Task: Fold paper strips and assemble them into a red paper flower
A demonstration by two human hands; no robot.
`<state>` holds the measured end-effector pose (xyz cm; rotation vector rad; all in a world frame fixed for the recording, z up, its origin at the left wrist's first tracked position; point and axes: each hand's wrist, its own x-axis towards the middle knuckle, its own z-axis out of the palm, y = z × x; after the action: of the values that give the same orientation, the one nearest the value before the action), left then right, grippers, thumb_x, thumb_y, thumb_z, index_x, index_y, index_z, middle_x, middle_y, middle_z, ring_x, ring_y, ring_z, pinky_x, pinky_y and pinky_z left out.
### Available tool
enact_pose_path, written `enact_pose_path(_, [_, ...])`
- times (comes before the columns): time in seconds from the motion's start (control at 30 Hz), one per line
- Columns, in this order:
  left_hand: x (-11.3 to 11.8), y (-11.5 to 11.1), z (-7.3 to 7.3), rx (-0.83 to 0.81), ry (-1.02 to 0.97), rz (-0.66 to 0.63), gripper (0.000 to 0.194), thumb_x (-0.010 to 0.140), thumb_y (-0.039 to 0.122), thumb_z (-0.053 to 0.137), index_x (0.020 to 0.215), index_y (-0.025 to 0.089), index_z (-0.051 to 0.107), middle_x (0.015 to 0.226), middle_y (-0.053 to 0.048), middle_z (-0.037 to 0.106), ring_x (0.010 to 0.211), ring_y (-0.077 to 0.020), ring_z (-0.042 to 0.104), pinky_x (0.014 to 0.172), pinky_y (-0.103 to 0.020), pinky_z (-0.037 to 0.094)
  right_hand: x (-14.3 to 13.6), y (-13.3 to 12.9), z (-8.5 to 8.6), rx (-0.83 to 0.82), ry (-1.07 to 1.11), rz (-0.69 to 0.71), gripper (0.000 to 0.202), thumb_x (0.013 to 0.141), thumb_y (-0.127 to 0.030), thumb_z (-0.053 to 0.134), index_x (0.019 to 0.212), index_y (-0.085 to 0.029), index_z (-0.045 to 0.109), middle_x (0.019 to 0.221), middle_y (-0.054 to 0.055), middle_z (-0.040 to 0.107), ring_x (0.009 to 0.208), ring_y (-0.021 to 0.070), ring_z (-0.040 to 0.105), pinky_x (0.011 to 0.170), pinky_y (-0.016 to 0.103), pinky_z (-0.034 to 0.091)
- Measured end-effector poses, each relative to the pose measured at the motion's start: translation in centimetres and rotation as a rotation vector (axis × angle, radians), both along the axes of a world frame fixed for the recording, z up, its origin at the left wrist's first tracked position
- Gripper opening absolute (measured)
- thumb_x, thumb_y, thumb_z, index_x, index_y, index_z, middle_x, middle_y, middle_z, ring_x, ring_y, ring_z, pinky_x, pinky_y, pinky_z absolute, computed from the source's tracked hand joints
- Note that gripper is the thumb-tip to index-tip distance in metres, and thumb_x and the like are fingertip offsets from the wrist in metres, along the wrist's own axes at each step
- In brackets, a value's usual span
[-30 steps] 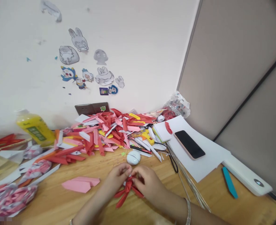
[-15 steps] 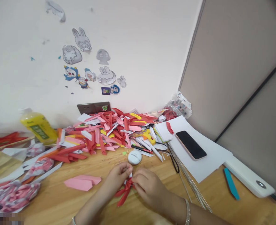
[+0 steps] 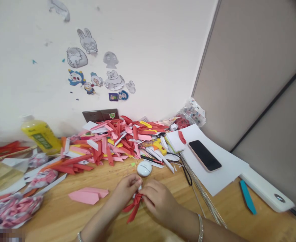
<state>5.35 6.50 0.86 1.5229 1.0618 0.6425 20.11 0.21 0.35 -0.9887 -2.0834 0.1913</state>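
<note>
"Much done so far?"

"Your left hand (image 3: 131,185) and right hand (image 3: 158,199) pinch, fingers nearly closed, red folded paper (image 3: 136,202) at six o'clock, seemingly part-joined; the paper heap (image 3: 112,139) at twelve lies loose."

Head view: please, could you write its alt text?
Left hand and right hand hold a red folded piece over a wooden table. Beyond lies a heap of colored strips; a phone rests on white paper at right.
</note>
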Motion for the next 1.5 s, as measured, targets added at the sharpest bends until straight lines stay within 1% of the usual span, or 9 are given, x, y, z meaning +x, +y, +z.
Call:
enact_pose_path(0.13, [-0.1,0.0,0.0,-0.010,-0.006,-0.003,0.041,0.066,0.058,0.058,0.060,0.019,0.047,0.054,0.007,0.042,0.052,-0.0113,0.040,0.053,-0.024,0.031,0.0,0.1,0.3,0.051,-0.073,0.038,0.024,0.089,-0.011,0.036,0.091,-0.014,0.060,0.083,0.010,0.062,0.077,0.0192,0.052,0.069,0.030,0.045])
enact_pose_path(0.33, [-0.2,0.0,0.0,-0.022,-0.029,-0.007,0.039,0.066,0.057,0.059,0.062,0.019,0.049,0.057,0.005,0.046,0.055,-0.0124,0.043,0.055,-0.024,0.034,0.1,-0.1,1.1,0.008,-0.100,0.019,0.020,0.088,-0.015,0.042,0.097,-0.014,0.059,0.090,0.010,0.063,0.084,0.0194,0.054,0.076,0.030,0.046])
enact_pose_path(0.5, [0.1,-0.1,-0.1,-0.008,-0.034,-0.005,0.036,0.068,0.054,0.058,0.063,0.019,0.050,0.059,0.005,0.048,0.059,-0.0136,0.045,0.058,-0.025,0.037,0.3,-0.2,1.8,0.023,-0.253,0.035,0.018,0.085,-0.020,0.047,0.097,-0.015,0.060,0.086,0.009,0.062,0.079,0.0202,0.053,0.069,0.030,0.045])
enact_pose_path(0.63, [0.2,-0.2,-0.1,-0.002,-0.030,-0.027,0.036,0.068,0.054,0.058,0.062,0.019,0.050,0.059,0.004,0.048,0.060,-0.0145,0.046,0.057,-0.025,0.037,0.3,0.0,1.3,0.090,-0.342,0.005,0.017,0.087,-0.020,0.044,0.089,-0.015,0.060,0.079,0.008,0.060,0.073,0.0195,0.053,0.063,0.029,0.044])
enact_pose_path(0.9, [0.2,-0.3,-0.1,0.049,-0.037,-0.050,0.033,0.069,0.051,0.057,0.063,0.019,0.052,0.057,0.005,0.048,0.056,-0.0133,0.046,0.056,-0.024,0.036,0.5,0.4,0.7,0.109,-0.231,0.034,0.023,0.089,-0.015,0.036,0.087,-0.014,0.059,0.080,0.008,0.061,0.072,0.0179,0.053,0.065,0.027,0.044])
enact_pose_path(1.17, [0.1,-0.5,0.1,0.041,-0.036,-0.078,0.023,0.069,0.041,0.056,0.066,0.018,0.053,0.060,0.003,0.053,0.060,-0.0153,0.051,0.059,-0.026,0.040,0.4,0.3,1.1,0.026,-0.275,0.050,0.022,0.087,-0.018,0.045,0.107,-0.019,0.056,0.095,0.006,0.061,0.083,0.0177,0.055,0.072,0.026,0.044])
enact_pose_path(1.23, [0.0,-0.5,0.2,0.049,-0.021,-0.086,0.022,0.070,0.039,0.055,0.066,0.018,0.054,0.060,0.003,0.053,0.060,-0.0155,0.051,0.060,-0.026,0.040,0.3,0.3,1.1,0.035,-0.277,0.056,0.021,0.087,-0.018,0.045,0.105,-0.019,0.057,0.095,0.006,0.061,0.083,0.0175,0.055,0.072,0.026,0.044])
enact_pose_path(1.37, [-0.1,-0.4,0.2,0.074,0.015,-0.106,0.023,0.072,0.040,0.054,0.065,0.018,0.055,0.059,0.004,0.051,0.059,-0.0150,0.049,0.059,-0.026,0.039,0.3,0.4,0.8,0.141,-0.336,0.040,0.022,0.089,-0.017,0.039,0.088,-0.019,0.062,0.077,0.005,0.060,0.070,0.0172,0.052,0.061,0.026,0.042])
enact_pose_path(1.5, [-0.2,-0.4,0.3,0.091,0.032,-0.113,0.022,0.073,0.039,0.054,0.065,0.018,0.054,0.058,0.005,0.050,0.057,-0.0140,0.048,0.056,-0.024,0.037,0.5,0.6,0.6,0.174,-0.284,0.070,0.024,0.088,-0.016,0.037,0.084,-0.018,0.060,0.075,0.006,0.059,0.068,0.0169,0.051,0.060,0.026,0.042])
